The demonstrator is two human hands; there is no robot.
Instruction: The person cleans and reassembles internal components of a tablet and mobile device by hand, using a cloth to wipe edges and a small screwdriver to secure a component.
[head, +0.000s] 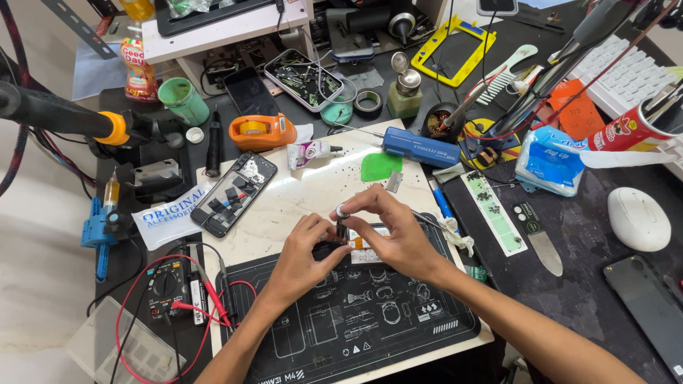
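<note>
Over the far edge of a black repair mat (356, 320), my left hand (302, 249) and my right hand (395, 231) meet on a small dark part (341, 231). My right fingers pinch a small round silver-white piece (342, 211) on top of it, and a thin tool runs out to the right from this hand. A white and orange strip (366, 245) lies under the hands. An opened black phone (233, 192), its insides showing, rests on the pale board (299, 192) to the left.
A multimeter (167, 288) with red leads sits at the left. Behind are an orange tape dispenser (261, 131), a blue tool (420, 147), a glue tube (311, 151) and a green cup (183, 99). A white mouse (638, 218) and a dark phone (651, 306) lie right.
</note>
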